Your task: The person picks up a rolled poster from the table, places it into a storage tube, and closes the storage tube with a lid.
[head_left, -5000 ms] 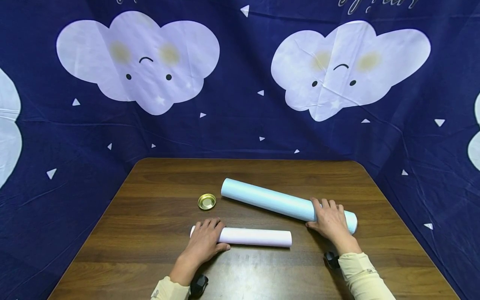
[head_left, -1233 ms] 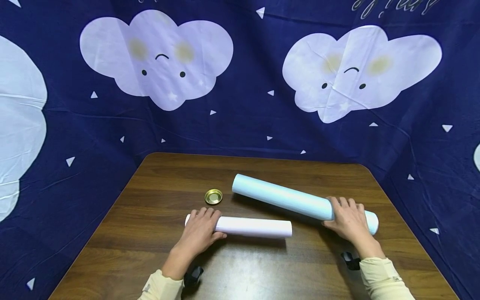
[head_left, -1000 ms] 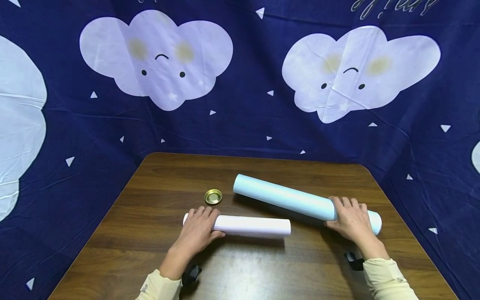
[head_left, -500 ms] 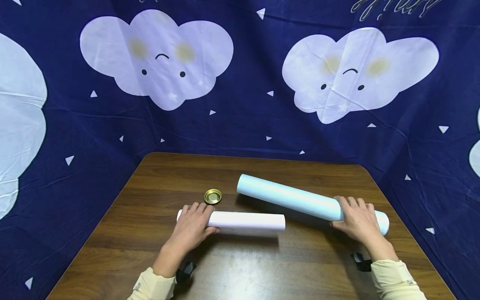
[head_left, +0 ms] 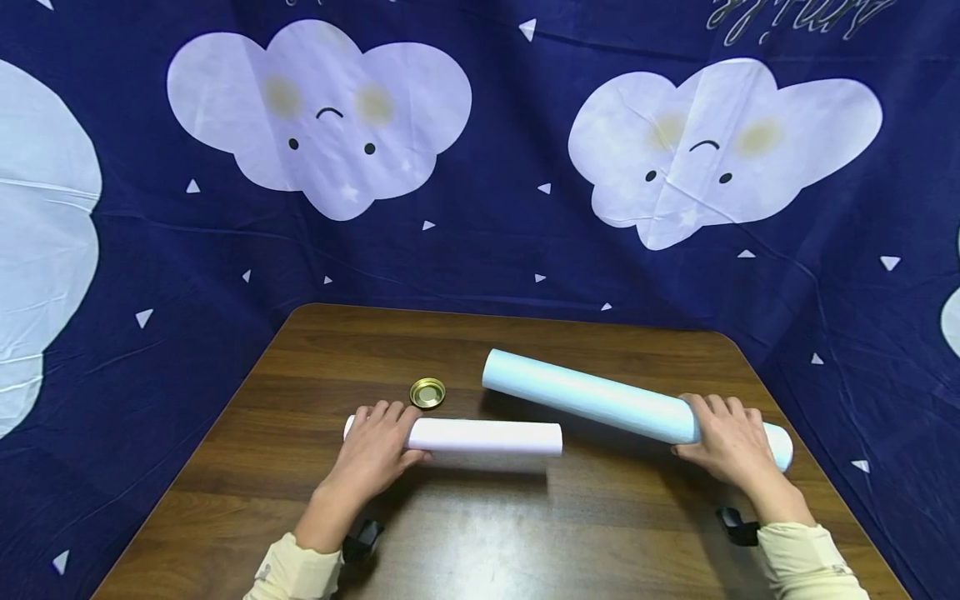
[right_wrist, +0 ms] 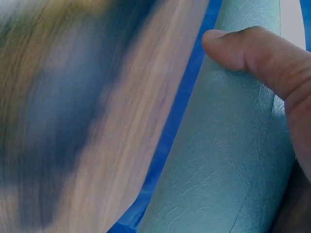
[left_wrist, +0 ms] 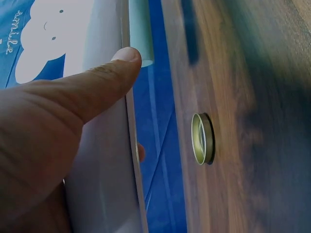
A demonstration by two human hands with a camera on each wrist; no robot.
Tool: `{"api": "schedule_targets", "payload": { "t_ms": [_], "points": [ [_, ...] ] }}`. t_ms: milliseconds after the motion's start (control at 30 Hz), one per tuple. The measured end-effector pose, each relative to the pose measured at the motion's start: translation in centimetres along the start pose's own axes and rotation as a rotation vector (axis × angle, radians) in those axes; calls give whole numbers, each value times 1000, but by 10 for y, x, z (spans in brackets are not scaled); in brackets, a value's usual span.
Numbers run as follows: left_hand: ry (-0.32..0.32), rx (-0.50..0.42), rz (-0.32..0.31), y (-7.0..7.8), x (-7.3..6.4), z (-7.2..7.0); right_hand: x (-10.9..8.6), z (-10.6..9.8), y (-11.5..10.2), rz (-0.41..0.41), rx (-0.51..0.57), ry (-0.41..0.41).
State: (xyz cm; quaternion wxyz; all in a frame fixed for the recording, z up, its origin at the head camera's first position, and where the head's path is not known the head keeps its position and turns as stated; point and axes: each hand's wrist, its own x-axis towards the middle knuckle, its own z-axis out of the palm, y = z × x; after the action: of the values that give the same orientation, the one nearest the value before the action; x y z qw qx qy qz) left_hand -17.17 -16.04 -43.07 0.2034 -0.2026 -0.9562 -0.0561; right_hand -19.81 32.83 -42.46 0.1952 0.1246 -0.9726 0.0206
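Observation:
A white roll (head_left: 487, 436), smooth like rolled sheet material, lies crosswise in the head view. My left hand (head_left: 375, 446) grips it near its left end, and a shadow falls on the table below it. In the left wrist view the thumb (left_wrist: 104, 80) presses along the roll's side. Farther right, my right hand (head_left: 731, 442) holds a thicker, longer light blue roll (head_left: 585, 396) close to its right end. The right wrist view shows its finely creased surface and my thumb (right_wrist: 243, 48) over it. The blue roll slants, its left end farther back, with shadow beneath.
A shallow gold metal lid (head_left: 427, 393) rests on the brown wooden table (head_left: 360, 342), just behind the white roll. A dark blue curtain (head_left: 510, 250) with cloud prints hangs behind the table's far edge. Black cameras (head_left: 363, 540) sit at both wrists.
Both rolls have come up from the table, with shadows now apart below them. The left hand has carried the white roll leftward; the right hand has carried the light blue roll rightward.

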Motion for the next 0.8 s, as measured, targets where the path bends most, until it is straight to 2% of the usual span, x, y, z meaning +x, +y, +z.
{"api": "schedule_targets", "payload": {
  "t_ms": [233, 800],
  "points": [
    [4, 6, -4, -3, 0, -4, 0, -4, 5, -6, -3, 26],
    [37, 18, 9, -12, 1, -10, -4, -11, 21, -18, 7, 28]
  ]
}}
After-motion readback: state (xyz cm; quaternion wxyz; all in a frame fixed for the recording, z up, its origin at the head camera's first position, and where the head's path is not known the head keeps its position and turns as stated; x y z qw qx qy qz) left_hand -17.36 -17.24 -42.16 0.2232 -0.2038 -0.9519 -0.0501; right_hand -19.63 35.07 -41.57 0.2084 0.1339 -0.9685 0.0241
